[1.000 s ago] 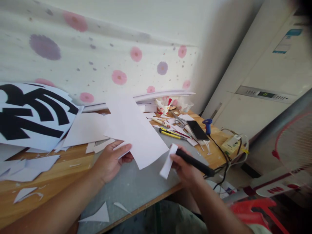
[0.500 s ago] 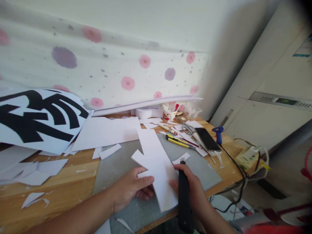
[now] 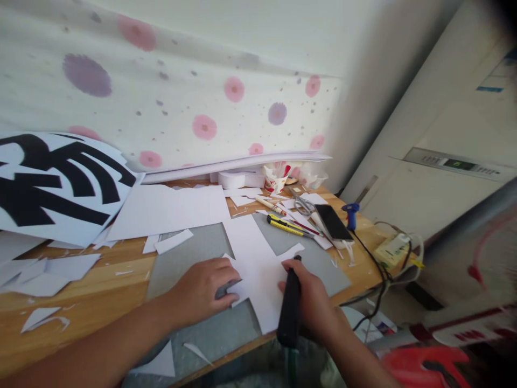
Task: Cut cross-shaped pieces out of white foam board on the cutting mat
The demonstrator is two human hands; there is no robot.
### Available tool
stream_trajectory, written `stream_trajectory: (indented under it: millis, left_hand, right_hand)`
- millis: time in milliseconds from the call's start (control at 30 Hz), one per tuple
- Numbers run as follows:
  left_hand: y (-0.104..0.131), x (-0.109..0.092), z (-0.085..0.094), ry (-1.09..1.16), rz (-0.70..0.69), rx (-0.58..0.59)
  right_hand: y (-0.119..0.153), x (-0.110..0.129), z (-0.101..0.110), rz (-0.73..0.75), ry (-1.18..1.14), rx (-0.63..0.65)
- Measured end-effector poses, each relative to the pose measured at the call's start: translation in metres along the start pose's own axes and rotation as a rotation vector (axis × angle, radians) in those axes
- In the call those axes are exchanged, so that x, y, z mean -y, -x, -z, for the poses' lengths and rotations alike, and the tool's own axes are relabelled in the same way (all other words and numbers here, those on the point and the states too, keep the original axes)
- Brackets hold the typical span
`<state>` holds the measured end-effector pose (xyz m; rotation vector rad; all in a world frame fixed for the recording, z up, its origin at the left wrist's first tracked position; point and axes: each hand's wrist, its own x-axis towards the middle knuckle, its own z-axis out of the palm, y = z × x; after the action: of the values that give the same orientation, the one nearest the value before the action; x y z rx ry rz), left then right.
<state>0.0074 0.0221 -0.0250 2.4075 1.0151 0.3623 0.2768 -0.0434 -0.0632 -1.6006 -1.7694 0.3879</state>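
A white cut board piece [image 3: 258, 269], long with a short side arm, lies over the grey cutting mat [image 3: 194, 264], its near end at the table edge. My left hand [image 3: 208, 288] is closed at its left side, fingers and thumb on the side arm. The fingertips are partly hidden. In my right hand [image 3: 313, 302] is a long black-handled tool [image 3: 290, 310], pointing away from me, its tip hard to make out. My right fingers are close to the board's right edge. A small white offcut [image 3: 291, 252] lies just beyond.
A yellow utility knife [image 3: 286, 225], scissors [image 3: 302, 203], a phone [image 3: 333, 222] and a blue glue gun [image 3: 351, 214] lie at the right. Behind are a paper cup [image 3: 276, 179] and a white sheet [image 3: 173, 210]. A large black-printed sheet [image 3: 60, 186] stands left; a power strip [image 3: 391, 250] sits at the right edge.
My left hand has shifted its hold from the near left edge up to the side arm. The board sits flatter on the mat. My right hand keeps the black tool; the view has shifted slightly.
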Motion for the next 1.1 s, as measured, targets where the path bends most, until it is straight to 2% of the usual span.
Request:
stream_trajectory:
  millis: [133,300,400,633,833,1100]
  left_hand:
    - [-0.001,-0.003,-0.007,-0.120,-0.178,0.032]
    - [-0.004,-0.001,-0.012,-0.233,-0.270,0.042]
    - [-0.004,0.002,-0.013,-0.286,-0.280,0.036]
    - [-0.005,0.007,-0.013,-0.353,-0.288,0.028]
    - [-0.009,0.007,-0.012,-0.329,-0.316,0.011]
    - [-0.010,0.008,-0.013,-0.274,-0.307,-0.025]
  right_hand:
    - [-0.005,-0.001,-0.002,0.070,0.044,-0.032]
    - [-0.008,-0.001,-0.004,0.094,0.068,-0.040]
    - [-0.008,0.000,-0.008,0.109,0.071,-0.067]
    - [0.001,-0.006,-0.013,0.134,-0.022,-0.218]
    - [0.005,-0.012,-0.010,0.146,-0.235,-0.292]
    - [0.001,-0.022,0.002,0.043,-0.520,-0.344]
